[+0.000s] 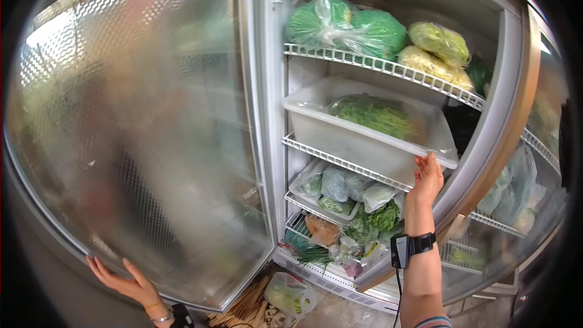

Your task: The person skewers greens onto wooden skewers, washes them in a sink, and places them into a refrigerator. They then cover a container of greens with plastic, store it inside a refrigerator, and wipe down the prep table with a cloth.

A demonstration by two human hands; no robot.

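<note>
My right hand (427, 181) grips the front right corner of a white plastic bin (346, 135), its fingers at the rim. The bin stands on a middle wire shelf of the fridge and sticks out over the shelf's front. Leafy green herbs (376, 114) lie in it, partly under clear plastic. At the lower left, my left hand (130, 285) rests with fingers spread against the lower edge of the fogged glass door (152, 146), which stands swung open.
Above, bagged green vegetables (346, 27) and yellowish bags (434, 64) sit on the top shelf (376, 68). Below are a tray of bagged greens (334, 188) and loose leafy greens (373, 222). A second glass door (504, 200) is at right. A plastic bag (290, 294) lies on the floor.
</note>
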